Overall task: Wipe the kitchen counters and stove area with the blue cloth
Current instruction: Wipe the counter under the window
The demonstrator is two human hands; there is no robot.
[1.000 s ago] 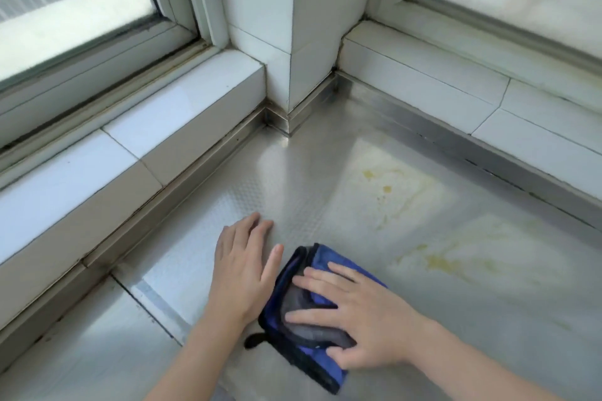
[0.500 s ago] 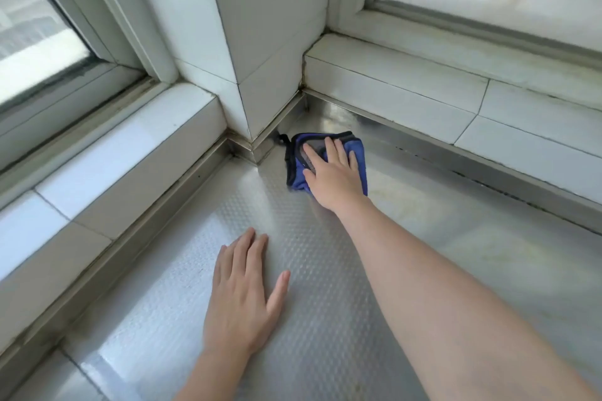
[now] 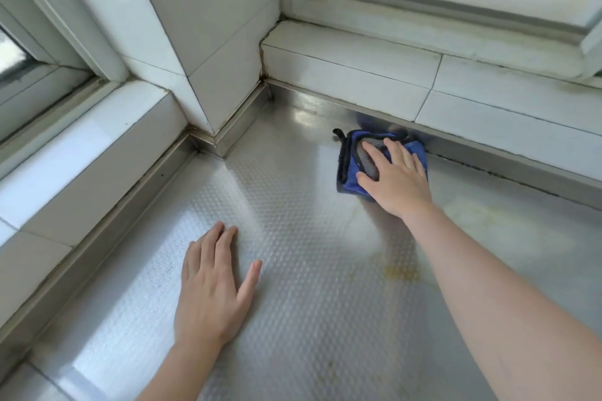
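The folded blue cloth (image 3: pixel 350 169), with a grey patch and a black edge, lies on the dimpled steel counter (image 3: pixel 303 270) close to the raised metal strip under the right window sill. My right hand (image 3: pixel 395 179) presses flat on the cloth, fingers spread over it. Palm down on the bare counter nearer to me rests my left hand (image 3: pixel 211 290), holding nothing. Yellowish stains (image 3: pixel 399 272) mark the steel just left of my right forearm.
A white tiled pillar (image 3: pixel 208 42) juts into the counter's far corner. White tiled sills (image 3: pixel 358 72) run along the left and right sides below two windows. A steel upstand borders the counter along both sills.
My right hand has slid the cloth from the pillar corner to the right along the back strip. A second ago it was near me beside my left hand, which has stayed flat.
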